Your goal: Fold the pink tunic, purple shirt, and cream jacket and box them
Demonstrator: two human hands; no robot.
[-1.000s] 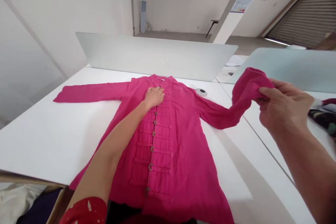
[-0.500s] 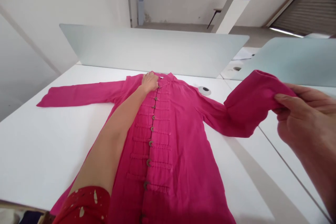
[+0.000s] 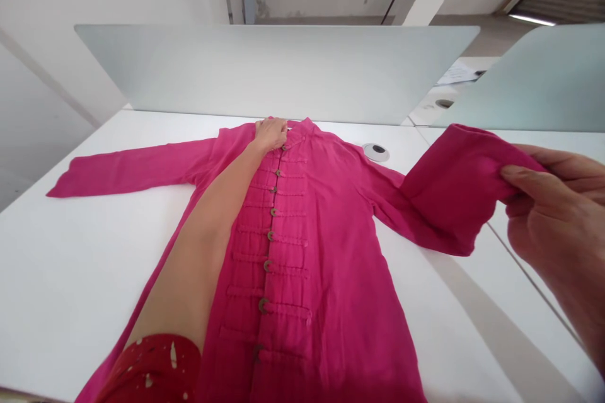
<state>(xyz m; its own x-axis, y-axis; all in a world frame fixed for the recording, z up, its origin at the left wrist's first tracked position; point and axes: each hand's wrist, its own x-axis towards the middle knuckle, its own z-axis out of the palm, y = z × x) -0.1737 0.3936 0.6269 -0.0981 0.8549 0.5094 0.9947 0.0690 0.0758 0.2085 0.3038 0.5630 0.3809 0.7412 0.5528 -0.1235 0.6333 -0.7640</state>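
Well, the pink cloth jacket [image 3: 336, 277] lies face up on the white surface [image 3: 66, 277], collar pointing away from me, with a row of toggle buttons [image 3: 268, 266] down its front. It looks light and soft, so I judge it will slump and crease easily; the cuff and the flat chest seem the best places to take hold. My left hand [image 3: 270, 134] rests near the collar, fingers lying open rather than clenched, its forearm along the button row. My right hand [image 3: 553, 214] is raised, its fingers [image 3: 522, 176] pinching the folded sleeve cuff [image 3: 454, 186] above the surface. A frosted divider [image 3: 274, 72] stands behind the collar, and a round cable grommet [image 3: 377, 152] sits just beside the shoulder.
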